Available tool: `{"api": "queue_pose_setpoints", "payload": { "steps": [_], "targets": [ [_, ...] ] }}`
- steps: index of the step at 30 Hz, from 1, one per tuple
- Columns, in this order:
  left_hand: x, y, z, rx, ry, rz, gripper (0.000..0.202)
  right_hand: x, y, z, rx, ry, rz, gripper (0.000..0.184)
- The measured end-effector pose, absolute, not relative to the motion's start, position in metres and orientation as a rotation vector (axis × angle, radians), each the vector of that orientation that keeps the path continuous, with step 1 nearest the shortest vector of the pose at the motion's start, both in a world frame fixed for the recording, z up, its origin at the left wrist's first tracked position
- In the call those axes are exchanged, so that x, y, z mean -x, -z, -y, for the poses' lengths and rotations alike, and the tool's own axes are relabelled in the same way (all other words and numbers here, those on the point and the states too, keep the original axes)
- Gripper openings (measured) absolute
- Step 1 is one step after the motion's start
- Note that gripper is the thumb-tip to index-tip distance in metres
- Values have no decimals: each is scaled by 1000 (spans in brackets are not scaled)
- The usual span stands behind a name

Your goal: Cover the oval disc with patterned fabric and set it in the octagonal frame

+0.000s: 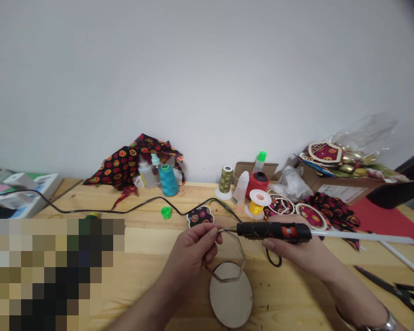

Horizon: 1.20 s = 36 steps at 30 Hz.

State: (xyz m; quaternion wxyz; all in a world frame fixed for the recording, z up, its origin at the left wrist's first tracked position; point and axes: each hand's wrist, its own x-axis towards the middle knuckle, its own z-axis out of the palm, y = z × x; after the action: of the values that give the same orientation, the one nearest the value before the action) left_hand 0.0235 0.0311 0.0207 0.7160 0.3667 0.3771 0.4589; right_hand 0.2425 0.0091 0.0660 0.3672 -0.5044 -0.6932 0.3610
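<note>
Soft, slightly dim light greys the wall, with faint shadows on the bench. Coarse pixel blocks hide its near left corner; fine detail looks smeared.

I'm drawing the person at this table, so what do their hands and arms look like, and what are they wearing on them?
The left hand and right hand wear no gloves. No sleeve shows on the left forearm or right forearm. The right one wears a shiny silver-coloured band; I can't tell if it's a watch.
</note>
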Motion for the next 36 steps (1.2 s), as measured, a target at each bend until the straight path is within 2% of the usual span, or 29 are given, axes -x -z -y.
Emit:
{"api": "queue_pose_setpoints", "payload": {
  "steps": [20, 36],
  "targets": [
    [-22, -20, -32, -849, -1011, -831, 33, -240, -69, -8, 1357, -896, 1741, 42],
    [-23, -21, -31, -846, -1015, -836, 33, -242, -66, -7, 1357, -910, 1759, 39]
  ]
}}
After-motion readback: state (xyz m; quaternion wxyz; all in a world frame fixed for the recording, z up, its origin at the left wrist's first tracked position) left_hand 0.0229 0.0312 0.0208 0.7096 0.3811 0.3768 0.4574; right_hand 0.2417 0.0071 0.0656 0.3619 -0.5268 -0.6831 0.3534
